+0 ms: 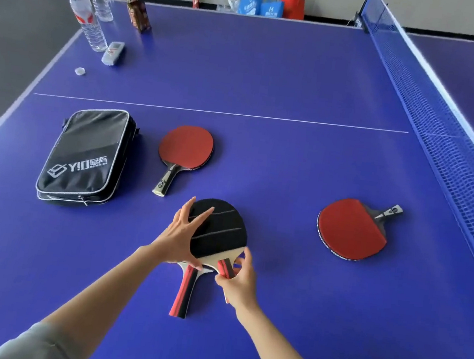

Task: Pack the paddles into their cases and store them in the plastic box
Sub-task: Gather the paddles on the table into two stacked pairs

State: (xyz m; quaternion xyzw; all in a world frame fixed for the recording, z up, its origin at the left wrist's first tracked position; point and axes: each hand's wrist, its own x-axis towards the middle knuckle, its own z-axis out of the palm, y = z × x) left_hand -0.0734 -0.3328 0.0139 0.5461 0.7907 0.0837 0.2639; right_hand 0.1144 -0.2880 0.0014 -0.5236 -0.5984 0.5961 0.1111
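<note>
**Inspector A:** Start with the largest item.

**Inspector B:** Blue worktop (pixel 270 80), filling most of the frame, white centre line across it. Net (pixel 443 120) runs down the right edge.

**A:** Cases?

**B:** One black zipped case (pixel 85 156), left of centre, lying flat. Whether a second case sits under it, I cannot tell.

**A:** Paddles?

**B:** A red-faced paddle (pixel 185 147) just right of the case, handle toward the lower edge. Another red paddle (pixel 351 230) at right, well apart, handle toward the net. At lower centre, a black-faced paddle (pixel 221 230) lies over a lower paddle (pixel 184 291), of which mainly the red-and-black handle shows.

**A:** Hands?

**B:** Left hand (pixel 182 235): grip wide, fingers spread on the black face, thumb at the blade's near edge. Right hand (pixel 237 279): grip narrow, fingers and thumb pinching the black-faced paddle's handle.

**A:** Smaller items?

**B:** Upper left: two water bottles (pixel 92 15), a brown bottle (pixel 138 11), a white remote (pixel 113 53) and a small cap (pixel 79 71). Bags (pixel 270 6) on the floor past the far edge.
</note>
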